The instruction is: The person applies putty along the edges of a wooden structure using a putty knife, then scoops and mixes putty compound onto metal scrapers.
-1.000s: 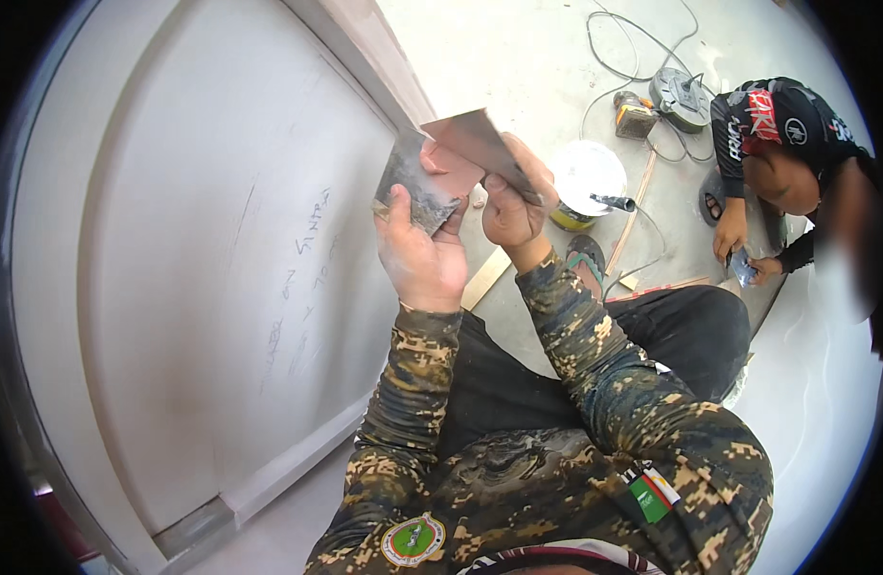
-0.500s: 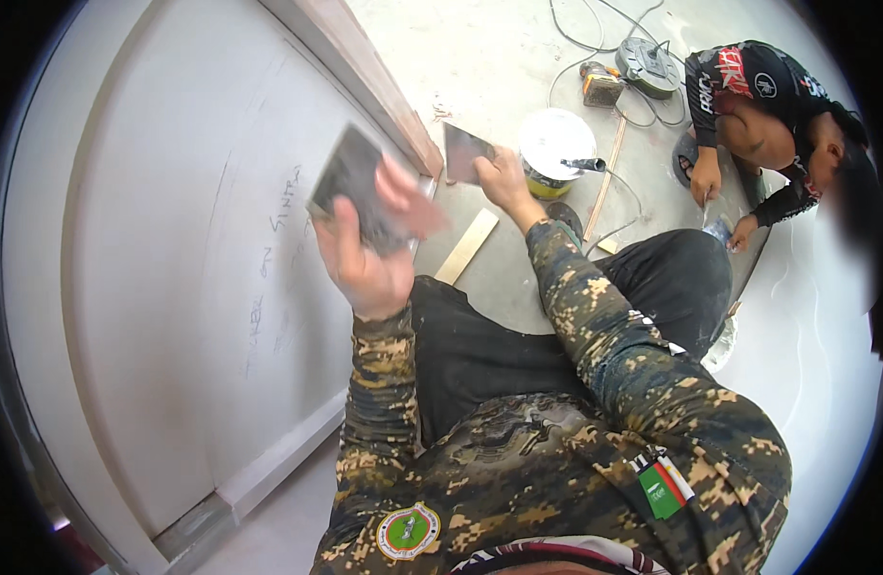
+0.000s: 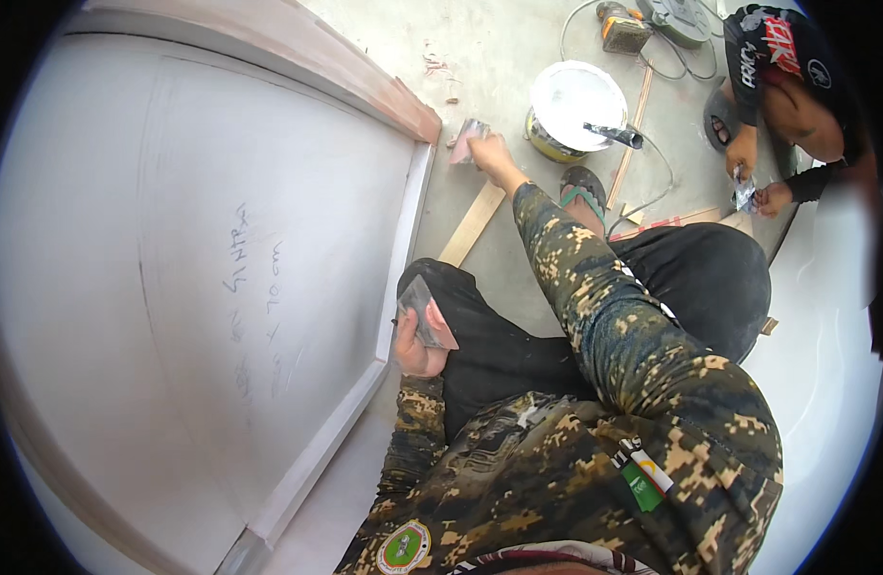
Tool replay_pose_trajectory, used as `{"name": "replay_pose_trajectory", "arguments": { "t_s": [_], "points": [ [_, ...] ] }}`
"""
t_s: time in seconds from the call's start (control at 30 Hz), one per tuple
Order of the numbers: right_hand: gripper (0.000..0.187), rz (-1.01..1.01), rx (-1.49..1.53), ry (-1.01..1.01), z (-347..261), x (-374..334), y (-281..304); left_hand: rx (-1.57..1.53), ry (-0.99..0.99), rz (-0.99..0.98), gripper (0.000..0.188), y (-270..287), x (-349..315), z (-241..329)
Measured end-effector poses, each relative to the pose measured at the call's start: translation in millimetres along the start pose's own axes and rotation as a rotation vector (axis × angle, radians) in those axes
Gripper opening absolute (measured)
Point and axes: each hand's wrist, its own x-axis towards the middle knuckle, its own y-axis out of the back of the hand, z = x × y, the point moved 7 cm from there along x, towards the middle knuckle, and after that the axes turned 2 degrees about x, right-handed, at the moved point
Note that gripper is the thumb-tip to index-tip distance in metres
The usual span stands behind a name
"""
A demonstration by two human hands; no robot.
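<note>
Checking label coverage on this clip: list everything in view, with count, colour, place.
Panel: 1, white with handwriting, left
Panel frame: 1, white and pinkish, around panel
Bucket: 1, white top, yellowish wall, floor ahead
Tube: 1, black, at bucket top
Boxy tool: 1, orange and dark, beyond bucket
Cable reel: 1, grey, top edge
Cable: count unclear, grey, floor
Wood strips: at least 2, pale, floor
Co-worker: 1, dark top, right
Left blade: 1, grey with pinkish smear, in left hand
Right blade: 1, same colours, in right hand
Sleeves: 2, camouflage
Trousers: 1, dark, centre
Sandal: 1, dark with green strap, near bucket
Hands: 2, bare, centre
</note>
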Motion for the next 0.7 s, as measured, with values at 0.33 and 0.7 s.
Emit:
{"name": "replay_pose_trajectory", "arguments": {
  "t_s": [0.33,0.7],
  "points": [
    [0.04,0.117,-0.203,0.148,-30.8,92.6,-17.2,-0.039,0.08,0.027,0.03,22.2,63.6,-21.0],
    [0.045,0.064,-0.304,0.124,-31.2,110.8,-51.3,-0.038,0.084,0.136,0.027,41.5,73.8,-11.3]
  ]
}}
